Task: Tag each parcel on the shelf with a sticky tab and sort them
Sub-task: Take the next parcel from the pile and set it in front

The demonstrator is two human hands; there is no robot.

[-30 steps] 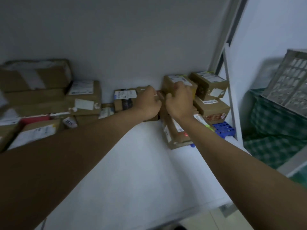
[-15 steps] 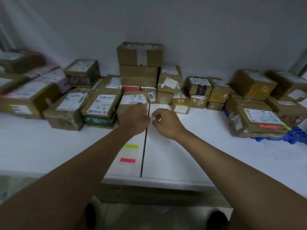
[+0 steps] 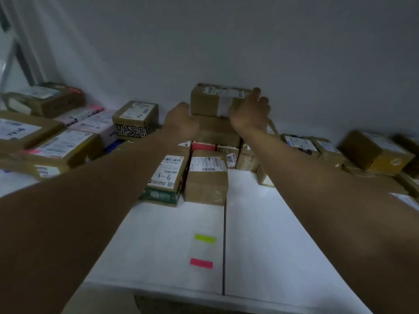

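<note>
At the far middle of the white shelf (image 3: pixel 260 223), against the wall, both hands reach to the top box (image 3: pixel 210 103) of a small stack. The right hand (image 3: pixel 248 114) is on that box's right end — its fingers (image 3: pixel 260 99) curl round the top right corner, over a white label. The left hand (image 3: pixel 181 121) sits at the box's left side, touching or just beside it; its fingers are hidden behind the back of the hand, so I cannot tell whether they grip. The top box rests on a second brown box (image 3: pixel 217 130), partly covered by the wrists.

Near the stack, toward the viewer, stand two labelled parcels side by side: a green-edged box (image 3: pixel 166 177) marked by hand on its label, and a plain brown box (image 3: pixel 206 177) just right of it. Behind them shows a red box (image 3: pixel 203 146).

Left of the arms lie more parcels — a patterned box (image 3: pixel 136 120), pink mailers (image 3: pixel 90 121) and flat brown cartons (image 3: pixel 61 146), some with pink tabs at their edges. To the right, further brown boxes (image 3: pixel 374 152) sit along the wall.

On the bare near part of the shelf, just left of its seam, lie two sticky tabs, apart from each other: a yellow tab (image 3: pixel 205 238) and, nearer, a pink tab (image 3: pixel 201 263).
</note>
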